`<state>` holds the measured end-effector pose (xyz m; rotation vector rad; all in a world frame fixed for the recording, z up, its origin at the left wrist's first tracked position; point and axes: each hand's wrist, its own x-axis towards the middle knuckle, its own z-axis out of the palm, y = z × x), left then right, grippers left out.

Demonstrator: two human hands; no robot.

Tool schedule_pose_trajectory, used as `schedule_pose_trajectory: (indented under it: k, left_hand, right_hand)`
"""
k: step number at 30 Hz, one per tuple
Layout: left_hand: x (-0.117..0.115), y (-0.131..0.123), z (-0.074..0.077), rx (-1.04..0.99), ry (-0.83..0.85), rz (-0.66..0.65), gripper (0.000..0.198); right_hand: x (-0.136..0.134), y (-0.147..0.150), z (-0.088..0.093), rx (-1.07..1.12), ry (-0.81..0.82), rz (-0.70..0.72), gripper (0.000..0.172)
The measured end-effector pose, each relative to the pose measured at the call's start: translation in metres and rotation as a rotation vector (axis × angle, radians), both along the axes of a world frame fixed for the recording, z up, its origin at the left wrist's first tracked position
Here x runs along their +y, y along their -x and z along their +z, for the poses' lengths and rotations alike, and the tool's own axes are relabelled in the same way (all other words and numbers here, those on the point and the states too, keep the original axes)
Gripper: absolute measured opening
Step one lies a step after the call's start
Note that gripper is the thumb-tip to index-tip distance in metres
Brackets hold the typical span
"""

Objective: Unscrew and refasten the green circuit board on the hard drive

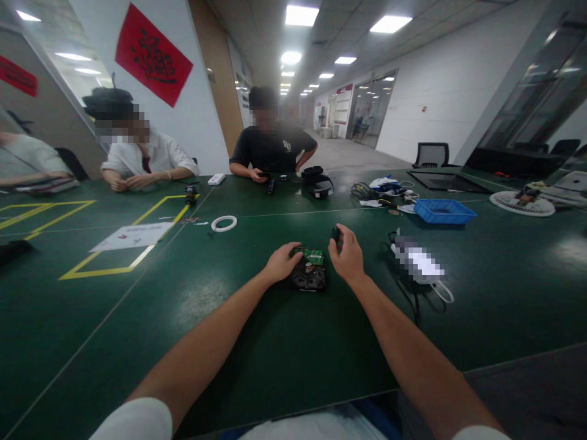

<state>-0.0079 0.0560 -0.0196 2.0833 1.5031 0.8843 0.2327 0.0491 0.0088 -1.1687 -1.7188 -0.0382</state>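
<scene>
In front of me on the green table (257, 330) lies a flat black device with a green circuit board (308, 278) at its far end. My left hand (280, 263) grips its left side, thumb on top and fingers along the far edge. Just right of the device, my right hand (347, 255) is raised a little, apart from it. Between the thumb and fingers it pinches a small dark object (335, 233), mostly covered and too small to name. A few small parts on the device are blurred.
To the right are a blurred bright-screened device (419, 260) with cables and a blue tray (444, 212). A white ring (224, 223), a paper sheet (132, 235) and yellow tape lie left. Several people sit opposite; a black case (317, 184) is near one person (270, 146).
</scene>
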Motion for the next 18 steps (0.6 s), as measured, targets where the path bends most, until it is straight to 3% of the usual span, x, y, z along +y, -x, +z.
schedule_pose_trajectory:
  k: [18]
  left_hand:
    - [-0.001,0.003,-0.001,0.008,-0.065,-0.019,0.035]
  right_hand:
    - [-0.004,0.013,-0.004,0.169,-0.107,0.117,0.054]
